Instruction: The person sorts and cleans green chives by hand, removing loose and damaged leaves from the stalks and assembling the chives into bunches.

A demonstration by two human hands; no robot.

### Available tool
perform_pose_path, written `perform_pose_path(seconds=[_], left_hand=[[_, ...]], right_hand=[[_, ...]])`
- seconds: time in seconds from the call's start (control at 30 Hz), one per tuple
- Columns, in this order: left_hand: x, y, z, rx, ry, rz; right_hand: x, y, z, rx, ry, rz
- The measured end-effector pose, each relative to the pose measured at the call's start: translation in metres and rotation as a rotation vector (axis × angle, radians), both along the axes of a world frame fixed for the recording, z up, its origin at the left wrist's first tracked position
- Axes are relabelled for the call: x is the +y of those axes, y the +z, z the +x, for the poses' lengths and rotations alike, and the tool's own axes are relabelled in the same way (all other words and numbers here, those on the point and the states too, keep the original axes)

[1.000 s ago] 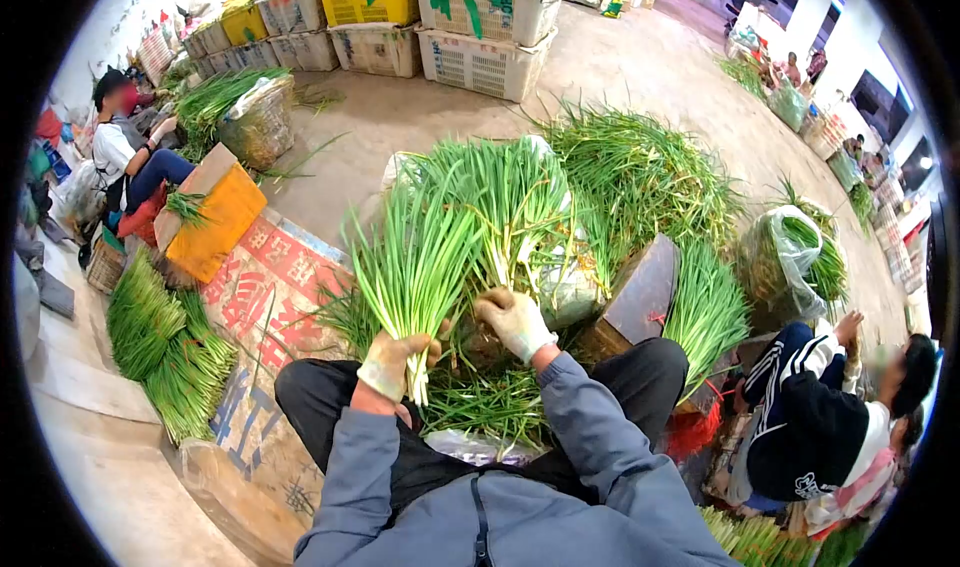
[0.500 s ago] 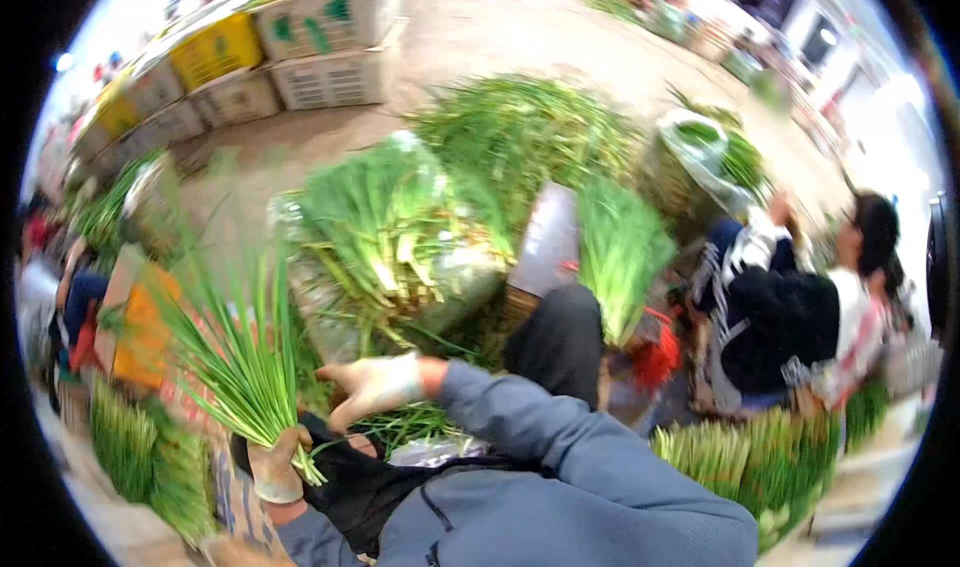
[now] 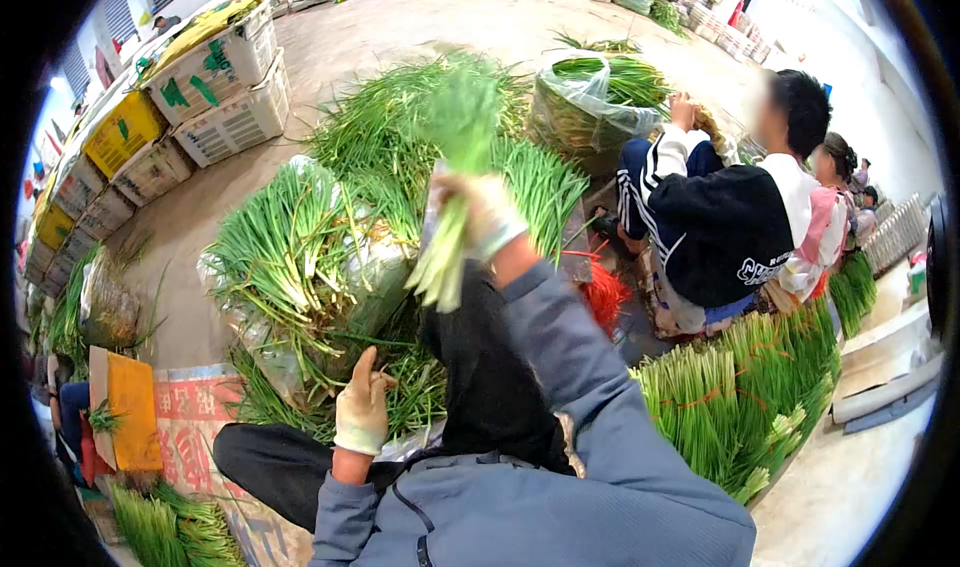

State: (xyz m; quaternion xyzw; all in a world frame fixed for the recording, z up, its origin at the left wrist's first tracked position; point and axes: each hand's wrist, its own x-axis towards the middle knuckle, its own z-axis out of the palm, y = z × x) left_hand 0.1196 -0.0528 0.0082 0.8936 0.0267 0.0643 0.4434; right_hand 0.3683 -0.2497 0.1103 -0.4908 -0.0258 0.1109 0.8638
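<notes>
My right hand (image 3: 487, 212), in a pale glove and blurred by motion, is wrapped round a bunch of green stalks (image 3: 440, 257). The bunch is upright, its pale ends pointing down over my right knee. My left hand (image 3: 362, 402), also gloved, is raised above my lap with fingers apart and nothing in it. Loose stalks (image 3: 275, 237) lie on a plastic-wrapped bundle ahead of it. Just beyond my right hand, a neat pile of stalks (image 3: 540, 187) rests by a board, with red ties (image 3: 604, 292) beside it.
A person (image 3: 740, 207) sits close on my right, beside rows of upright bundles (image 3: 740, 397). An open plastic bag of greens (image 3: 590, 112) stands ahead. Stacked crates (image 3: 225, 87) are at the far left; an orange board (image 3: 133, 412) stands at the left.
The bunch has passed from my left hand to my right and moved rightward over my right knee. My left hand has let go and opened. The view has turned right.
</notes>
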Motion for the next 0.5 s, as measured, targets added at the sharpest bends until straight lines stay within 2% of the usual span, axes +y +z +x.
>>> perform_pose_path(seconds=[0.03, 0.07, 0.1, 0.13, 0.17, 0.2, 0.23, 0.27, 0.3, 0.33, 0.37, 0.4, 0.43, 0.5], left_hand=[[0.002, -0.014, -0.003, 0.001, -0.001, 0.001], [0.004, -0.019, -0.003, 0.077, 0.026, -0.014], [0.012, -0.038, -0.003, 0.029, 0.009, 0.008], [0.01, -0.028, 0.0, 0.191, 0.079, -0.13], [0.009, -0.018, 0.001, 0.358, 0.151, -0.266], [0.012, -0.025, 0.005, 0.378, 0.184, -0.316], [0.013, -0.029, 0.009, 0.386, 0.19, -0.316], [0.014, -0.032, 0.014, 0.384, 0.193, -0.302], [0.016, -0.037, 0.021, 0.377, 0.197, -0.287], [0.021, -0.05, 0.025, 0.314, 0.156, -0.241], [0.021, -0.05, 0.031, 0.318, 0.16, -0.238], [0.021, -0.049, 0.038, 0.311, 0.143, -0.203], [0.022, -0.045, 0.044, 0.304, 0.128, -0.167], [0.024, -0.032, 0.058, 0.323, 0.137, -0.083]], right_hand=[[-0.044, 0.027, 0.009, -0.062, -0.004, -0.213], [-0.081, 0.018, 0.038, -0.034, -0.026, -0.234], [-0.11, 0.012, 0.059, -0.014, -0.094, -0.273], [-0.136, 0.01, 0.069, -0.037, -0.138, -0.37], [-0.163, -0.012, 0.088, -0.052, -0.157, -0.451], [-0.181, -0.032, 0.102, 0.005, -0.183, -0.507], [-0.202, -0.072, 0.125, -0.006, -0.254, -0.703], [-0.214, -0.111, 0.136, 0.015, -0.322, -0.762], [-0.235, -0.177, 0.163, 0.022, -0.364, -1.07], [-0.228, -0.194, 0.154, 0.104, -0.25, -1.265], [-0.21, -0.205, 0.138, 0.243, -0.27, -1.437], [-0.203, -0.235, 0.13, 0.257, -0.173, -1.506], [-0.195, -0.261, 0.125, 0.272, -0.19, -1.607], [-0.182, -0.275, 0.112, 0.23, -0.453, -1.522]])
